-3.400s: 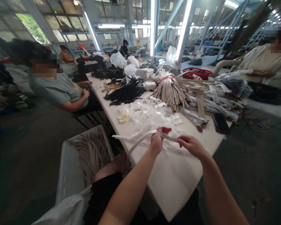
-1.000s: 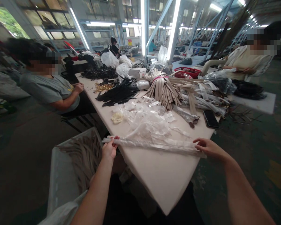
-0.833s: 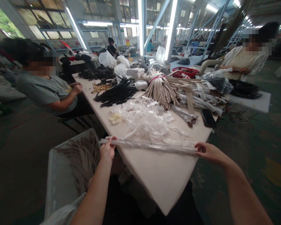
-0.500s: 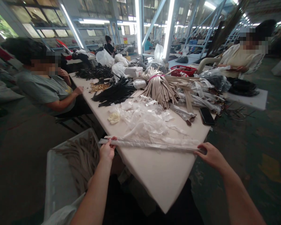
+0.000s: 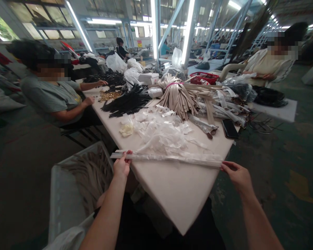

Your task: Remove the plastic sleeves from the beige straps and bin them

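Note:
A long, flat strap in thin whitish wrapping [image 5: 169,158] stretches between my hands, over the near part of the table. My left hand [image 5: 123,165] pinches it close to its left end, which sticks out past the fingers. At the other end, my right hand [image 5: 236,173] holds the tip between thumb and fingertips. Just behind the strap lies a heap of crumpled clear wrapping [image 5: 164,133]. Whether the strap is one layer or several, I cannot tell.
A plastic crate [image 5: 54,194] of beige straps stands left of the table [image 5: 179,201]. Farther back are a bundle of beige straps [image 5: 176,95], black straps [image 5: 131,100], wrapped pieces and a phone [image 5: 230,128]. One co-worker [image 5: 54,93] sits at left, another [image 5: 270,62] at right.
My right hand has shifted slightly right and down, its grip now nearer the strap's very tip. My left hand stays nearly in place. The co-worker at left has reached an arm over the table.

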`<move>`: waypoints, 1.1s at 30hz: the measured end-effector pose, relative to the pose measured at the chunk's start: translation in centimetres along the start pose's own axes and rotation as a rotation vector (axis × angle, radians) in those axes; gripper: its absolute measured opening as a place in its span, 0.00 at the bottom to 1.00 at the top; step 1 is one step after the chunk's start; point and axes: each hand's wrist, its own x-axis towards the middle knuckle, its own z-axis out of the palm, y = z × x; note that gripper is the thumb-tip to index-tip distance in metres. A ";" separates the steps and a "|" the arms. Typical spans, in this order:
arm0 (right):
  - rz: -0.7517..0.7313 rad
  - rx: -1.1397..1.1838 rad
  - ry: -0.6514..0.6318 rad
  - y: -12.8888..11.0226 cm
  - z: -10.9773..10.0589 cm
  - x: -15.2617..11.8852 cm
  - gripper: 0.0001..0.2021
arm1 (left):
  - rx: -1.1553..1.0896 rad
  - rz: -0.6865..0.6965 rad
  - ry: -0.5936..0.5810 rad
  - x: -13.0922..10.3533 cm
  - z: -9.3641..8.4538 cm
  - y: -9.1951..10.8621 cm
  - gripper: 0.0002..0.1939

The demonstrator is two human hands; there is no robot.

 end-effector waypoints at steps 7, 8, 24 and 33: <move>0.056 0.170 -0.155 1.1 -0.4 1.0 0.23 | 0.016 -0.029 -0.006 0.1 -0.3 0.8 0.04; 0.065 0.177 -0.173 1.3 -0.9 1.2 0.23 | 0.009 -0.029 -0.006 0.2 -0.3 1.0 0.04; 0.062 0.104 -0.158 0.1 1.4 -0.5 0.20 | 0.023 -0.054 -0.073 -0.9 0.7 0.0 0.04; 0.037 0.092 -0.161 0.3 2.2 -0.3 0.21 | 0.057 -0.056 -0.106 -1.6 1.3 -0.6 0.04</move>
